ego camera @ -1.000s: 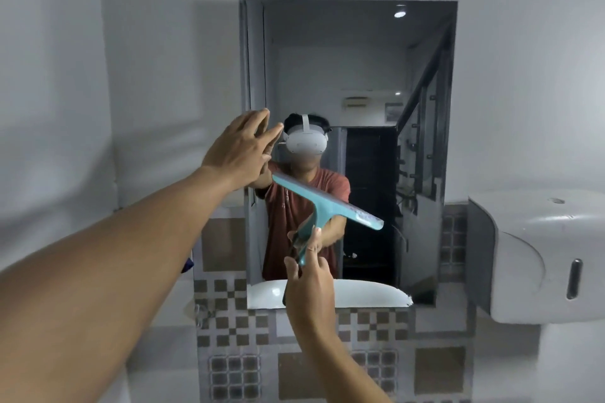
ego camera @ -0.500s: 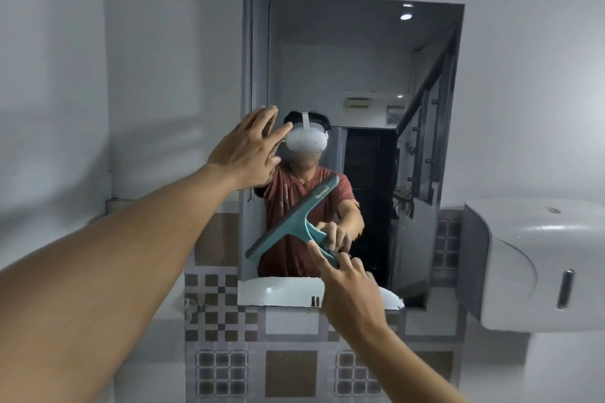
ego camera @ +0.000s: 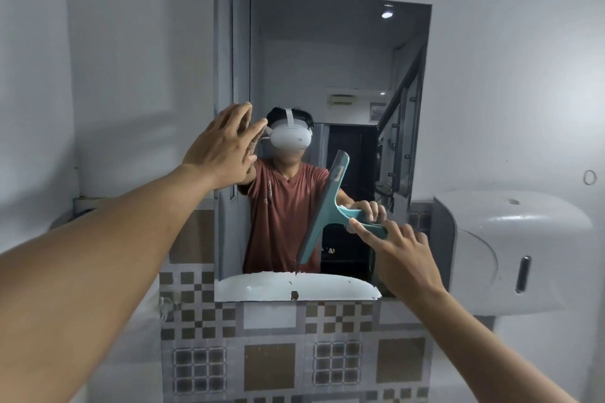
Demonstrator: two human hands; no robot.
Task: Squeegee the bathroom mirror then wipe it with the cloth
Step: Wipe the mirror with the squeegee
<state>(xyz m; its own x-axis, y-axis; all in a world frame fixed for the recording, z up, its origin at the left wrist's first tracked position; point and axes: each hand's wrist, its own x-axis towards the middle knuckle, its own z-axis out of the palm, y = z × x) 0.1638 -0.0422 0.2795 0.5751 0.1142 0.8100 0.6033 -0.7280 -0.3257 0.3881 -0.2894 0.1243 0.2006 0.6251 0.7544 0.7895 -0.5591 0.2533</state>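
Grey bathroom wall, mirror (ego camera: 343, 75) above patterned tiles (ego camera: 268, 366). Right hand (ego camera: 397, 255) clamped on teal squeegee (ego camera: 327, 209), blade steeply tilted, apparently against the lower glass. Left hand (ego camera: 226, 147) open, fingers spread at the mirror's left edge. Squeegeeing unfinished; cloth unseen, wiping pending. White dispenser (ego camera: 510, 255) just right, crowding rightward strokes.

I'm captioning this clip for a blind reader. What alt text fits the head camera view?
A right hand holds a teal squeegee against a wall mirror, blade nearly upright, while the open left hand rests at the mirror's left edge. A white dispenser hangs to the right.
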